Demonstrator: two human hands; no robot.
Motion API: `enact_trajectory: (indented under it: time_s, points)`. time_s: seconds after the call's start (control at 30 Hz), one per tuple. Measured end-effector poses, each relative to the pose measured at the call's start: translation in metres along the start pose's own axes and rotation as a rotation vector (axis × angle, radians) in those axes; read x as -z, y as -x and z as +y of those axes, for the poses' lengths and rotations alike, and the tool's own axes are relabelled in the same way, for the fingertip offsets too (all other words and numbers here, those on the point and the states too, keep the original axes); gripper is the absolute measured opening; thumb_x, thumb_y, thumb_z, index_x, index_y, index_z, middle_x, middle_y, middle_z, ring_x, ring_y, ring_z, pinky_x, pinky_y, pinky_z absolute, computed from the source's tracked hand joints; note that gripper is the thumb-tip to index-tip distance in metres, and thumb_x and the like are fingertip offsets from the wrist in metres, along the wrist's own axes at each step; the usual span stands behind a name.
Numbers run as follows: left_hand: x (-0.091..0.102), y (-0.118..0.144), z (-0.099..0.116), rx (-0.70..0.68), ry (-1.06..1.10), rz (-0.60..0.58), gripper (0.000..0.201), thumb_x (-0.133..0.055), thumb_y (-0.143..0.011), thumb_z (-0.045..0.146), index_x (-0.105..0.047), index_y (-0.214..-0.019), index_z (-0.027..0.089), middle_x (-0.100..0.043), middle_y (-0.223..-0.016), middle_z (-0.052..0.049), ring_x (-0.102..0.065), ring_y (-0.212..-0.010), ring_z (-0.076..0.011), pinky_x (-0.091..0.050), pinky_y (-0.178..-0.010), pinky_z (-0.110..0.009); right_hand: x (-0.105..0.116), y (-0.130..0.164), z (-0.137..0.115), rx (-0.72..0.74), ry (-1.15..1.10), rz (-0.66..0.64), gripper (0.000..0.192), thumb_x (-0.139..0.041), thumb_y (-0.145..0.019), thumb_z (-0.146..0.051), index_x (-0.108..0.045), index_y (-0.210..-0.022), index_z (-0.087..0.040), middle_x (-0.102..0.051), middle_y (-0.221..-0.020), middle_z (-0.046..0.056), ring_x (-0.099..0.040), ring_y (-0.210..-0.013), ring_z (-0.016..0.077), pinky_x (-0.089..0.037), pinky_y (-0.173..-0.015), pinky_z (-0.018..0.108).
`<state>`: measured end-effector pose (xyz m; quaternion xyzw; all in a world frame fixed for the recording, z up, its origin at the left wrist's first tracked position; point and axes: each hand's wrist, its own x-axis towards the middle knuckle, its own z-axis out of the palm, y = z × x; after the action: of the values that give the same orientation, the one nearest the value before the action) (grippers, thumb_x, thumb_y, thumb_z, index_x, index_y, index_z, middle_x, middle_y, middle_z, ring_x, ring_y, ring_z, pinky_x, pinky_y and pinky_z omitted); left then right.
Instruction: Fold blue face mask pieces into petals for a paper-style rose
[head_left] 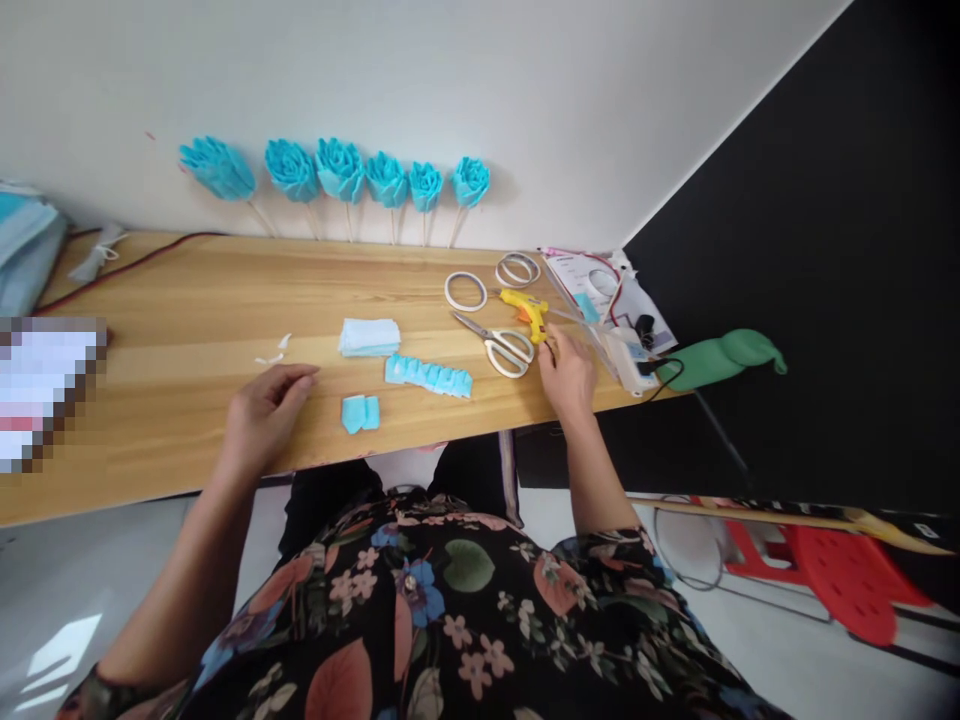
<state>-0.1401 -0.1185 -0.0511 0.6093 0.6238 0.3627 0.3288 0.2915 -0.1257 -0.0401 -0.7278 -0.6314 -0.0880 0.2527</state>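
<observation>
Right hand (568, 375) near tabletop's (187, 300) front-right edge, fingers loosely curled, holding nothing; glue gun (529, 310) just beyond fingertips, scissors (501, 345) just left, long axis running diagonally. Left hand (264, 408) flat, empty, farther; folded blue strip (429, 375) between hands.

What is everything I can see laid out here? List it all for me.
paper roses: six, blue, on sticks along the wall
tape rings: two, pale, far side of the table
glue gun: one, yellow, beside the tape
scissors: one pair, pale handles, left of the right hand
paper stack: one, light blue, mid-table
pleated strip: one, blue, in front of the stack
folded piece: one, blue, near the table's front edge
green roll: one, green, off the table's right end
left hand: flat on the table, empty
right hand: by the glue gun and scissors, grip unclear
</observation>
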Motion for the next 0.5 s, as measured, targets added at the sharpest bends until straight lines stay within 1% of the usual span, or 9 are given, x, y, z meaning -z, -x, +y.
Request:
enact_trajectory:
  time_s: [0.07,0.13,0.2,0.27,0.33,0.4,0.5]
  points:
    - [-0.001,-0.001,-0.003,-0.01,0.014,0.019,0.035,-0.058,-0.087,0.048,-0.073,-0.104,0.022,-0.076,-0.107,-0.007,-0.07,-0.099,-0.0249,-0.053,-0.094,-0.037,-0.003,0.01,-0.013,0.053,-0.058,-0.01,0.041,-0.046,-0.097,-0.029,-0.064,-0.131,-0.014,-0.072,-0.124,0.016,-0.065,-0.115,0.0301,-0.049,-0.101,0.043]
    - [-0.002,-0.002,-0.005,-0.029,0.032,0.03,0.036,-0.06,-0.086,0.049,-0.074,-0.103,0.021,-0.076,-0.104,-0.006,-0.07,-0.096,-0.0242,-0.053,-0.091,-0.037,-0.006,0.015,-0.025,0.128,-0.081,-0.07,0.04,-0.048,-0.097,-0.028,-0.065,-0.131,-0.016,-0.072,-0.125,0.013,-0.064,-0.115,0.0293,-0.048,-0.102,0.043]
    - [-0.003,-0.002,-0.007,-0.052,0.041,0.03,0.036,-0.06,-0.086,0.049,-0.074,-0.102,0.02,-0.076,-0.102,-0.006,-0.07,-0.092,-0.0231,-0.053,-0.088,-0.036,-0.009,0.015,-0.032,0.172,-0.071,-0.128,0.04,-0.05,-0.096,-0.026,-0.065,-0.132,-0.017,-0.071,-0.129,0.011,-0.062,-0.118,0.0297,-0.046,-0.105,0.044]
    - [-0.003,-0.003,-0.009,-0.072,0.033,0.028,0.036,-0.059,-0.087,0.049,-0.074,-0.102,0.019,-0.076,-0.1,-0.006,-0.069,-0.089,-0.0219,-0.052,-0.086,-0.035,-0.011,0.011,-0.036,0.16,-0.041,-0.162,0.041,-0.053,-0.094,-0.024,-0.064,-0.132,-0.017,-0.069,-0.133,0.011,-0.061,-0.119,0.0312,-0.045,-0.106,0.046]
    - [-0.003,-0.002,-0.009,-0.088,0.029,0.028,0.036,-0.059,-0.088,0.048,-0.075,-0.102,0.019,-0.076,-0.099,-0.006,-0.068,-0.087,-0.0212,-0.052,-0.085,-0.035,-0.011,0.007,-0.038,0.125,-0.006,-0.195,0.042,-0.053,-0.093,-0.024,-0.064,-0.133,-0.016,-0.069,-0.131,0.013,-0.062,-0.116,0.0323,-0.046,-0.103,0.047]
    - [-0.002,-0.001,-0.008,-0.093,0.032,0.027,0.036,-0.059,-0.088,0.048,-0.075,-0.102,0.019,-0.076,-0.098,-0.006,-0.068,-0.086,-0.0208,-0.052,-0.083,-0.034,-0.01,0.005,-0.04,0.091,0.027,-0.229,0.042,-0.055,-0.093,-0.026,-0.064,-0.133,-0.015,-0.072,-0.123,0.015,-0.064,-0.11,0.0327,-0.049,-0.098,0.046]
    - [-0.002,0.0,-0.004,-0.099,0.034,0.033,0.033,-0.06,-0.088,0.046,-0.075,-0.099,0.019,-0.076,-0.098,-0.005,-0.068,-0.086,-0.0204,-0.053,-0.081,-0.033,-0.007,0.007,-0.044,0.082,0.043,-0.261,0.042,-0.056,-0.094,-0.033,-0.066,-0.131,-0.018,-0.075,-0.109,0.014,-0.066,-0.101,0.0316,-0.051,-0.09,0.044]
